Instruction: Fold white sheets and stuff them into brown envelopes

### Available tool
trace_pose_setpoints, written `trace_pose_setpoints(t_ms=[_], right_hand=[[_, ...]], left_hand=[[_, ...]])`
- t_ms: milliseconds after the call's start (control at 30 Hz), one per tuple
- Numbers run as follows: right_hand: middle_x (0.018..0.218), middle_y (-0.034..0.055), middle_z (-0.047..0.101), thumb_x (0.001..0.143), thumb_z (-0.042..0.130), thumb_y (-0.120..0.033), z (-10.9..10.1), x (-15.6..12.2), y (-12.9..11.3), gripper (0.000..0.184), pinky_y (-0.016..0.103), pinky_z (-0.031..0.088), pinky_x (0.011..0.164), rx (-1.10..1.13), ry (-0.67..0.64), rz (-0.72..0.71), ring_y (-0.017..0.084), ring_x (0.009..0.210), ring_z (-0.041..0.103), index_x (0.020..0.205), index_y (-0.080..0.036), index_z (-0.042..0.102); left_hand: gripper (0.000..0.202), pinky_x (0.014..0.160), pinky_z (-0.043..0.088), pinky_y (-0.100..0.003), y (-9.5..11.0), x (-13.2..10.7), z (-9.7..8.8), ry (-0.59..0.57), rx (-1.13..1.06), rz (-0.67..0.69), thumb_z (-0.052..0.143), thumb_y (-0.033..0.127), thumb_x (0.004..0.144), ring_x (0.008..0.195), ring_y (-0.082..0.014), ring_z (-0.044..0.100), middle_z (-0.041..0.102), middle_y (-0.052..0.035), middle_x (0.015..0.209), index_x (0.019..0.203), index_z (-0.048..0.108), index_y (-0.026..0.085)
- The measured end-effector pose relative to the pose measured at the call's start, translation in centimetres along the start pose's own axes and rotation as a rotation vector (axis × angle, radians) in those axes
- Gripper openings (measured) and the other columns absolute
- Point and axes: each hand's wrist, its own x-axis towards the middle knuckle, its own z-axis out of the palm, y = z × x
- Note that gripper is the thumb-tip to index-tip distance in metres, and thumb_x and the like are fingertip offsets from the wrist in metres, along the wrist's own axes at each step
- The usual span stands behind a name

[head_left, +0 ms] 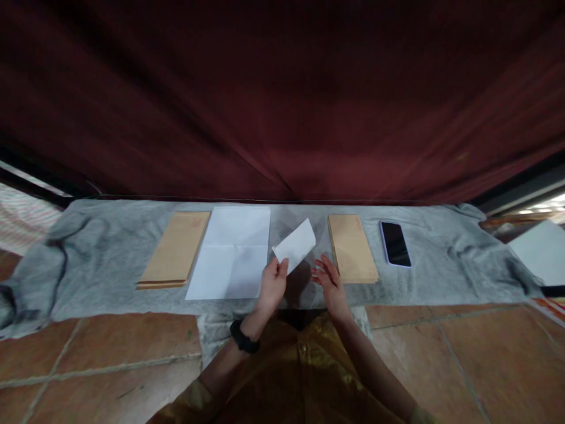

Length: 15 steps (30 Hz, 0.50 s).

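Observation:
My left hand (272, 284) is closed on the lower corner of a folded white paper (295, 245), holding it up a little above the grey cloth (106, 259). My right hand (327, 279) is open, fingers stretched out, just to the right of the paper and touching nothing that I can see. A stack of brown envelopes (352, 246) lies right beside my right hand. A pile of white sheets (233, 251) lies to the left of my left hand, with another stack of brown envelopes (176, 249) further left.
A black phone (395, 243) lies on the cloth right of the envelopes. A dark red curtain (282, 100) hangs behind the cloth. Brown floor tiles (463, 359) surround it. A white sheet (541, 250) lies at the far right edge.

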Motion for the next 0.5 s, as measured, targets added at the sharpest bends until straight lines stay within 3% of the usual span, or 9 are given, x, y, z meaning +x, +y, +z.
trace_pose_setpoints(t_ms=[100, 200, 300, 367, 500], right_hand=[[0.109, 0.0051, 0.072, 0.069, 0.077, -0.052, -0.3, 0.5, 0.6, 0.055, 0.039, 0.058, 0.080, 0.031, 0.014, 0.083, 0.021, 0.089, 0.068, 0.117, -0.026, 0.066], [0.100, 0.0027, 0.073, 0.065, 0.081, -0.049, -0.4, 0.6, 0.8, 0.057, 0.037, 0.058, 0.074, 0.109, 0.026, 0.124, 0.021, 0.081, 0.069, 0.116, -0.027, 0.065], [0.094, 0.0017, 0.073, 0.061, 0.085, -0.047, -0.9, 0.8, 0.6, 0.059, 0.034, 0.058, 0.066, 0.157, 0.091, 0.118, 0.019, 0.075, 0.070, 0.113, -0.028, 0.064], [0.083, 0.0006, 0.073, 0.058, 0.087, -0.047, -1.4, 1.0, 0.5, 0.052, 0.031, 0.057, 0.060, 0.131, 0.109, 0.130, 0.018, 0.068, 0.068, 0.099, -0.025, 0.066], [0.066, 0.0003, 0.069, 0.054, 0.089, -0.053, -2.1, 1.3, 0.4, 0.047, 0.030, 0.055, 0.053, 0.027, 0.030, 0.172, 0.017, 0.057, 0.065, 0.078, -0.020, 0.064]], left_hand=[[0.037, 0.073, 0.054, -0.032, 0.1, -0.3, 0.1, -0.030, -0.317, -0.187, 0.068, 0.046, 0.081, 0.079, -0.0200, 0.068, 0.076, -0.0065, 0.091, 0.104, 0.073, 0.018], [0.043, 0.067, 0.054, -0.032, -0.3, -0.6, -0.1, -0.083, -0.400, -0.330, 0.076, 0.048, 0.072, 0.074, -0.0203, 0.068, 0.076, -0.0079, 0.090, 0.099, 0.073, 0.015], [0.044, 0.064, 0.053, -0.031, -0.9, -0.4, -0.6, -0.107, -0.361, -0.331, 0.076, 0.048, 0.069, 0.074, -0.0209, 0.068, 0.076, -0.0076, 0.088, 0.099, 0.074, 0.015], [0.042, 0.065, 0.053, -0.031, -1.2, 0.0, -1.0, -0.123, -0.327, -0.312, 0.076, 0.046, 0.068, 0.074, -0.0215, 0.068, 0.076, -0.0070, 0.086, 0.096, 0.074, 0.015], [0.035, 0.067, 0.051, -0.030, -2.0, 1.3, -1.6, -0.119, -0.228, -0.255, 0.074, 0.040, 0.068, 0.074, -0.0200, 0.067, 0.074, -0.0044, 0.083, 0.094, 0.071, 0.016]])
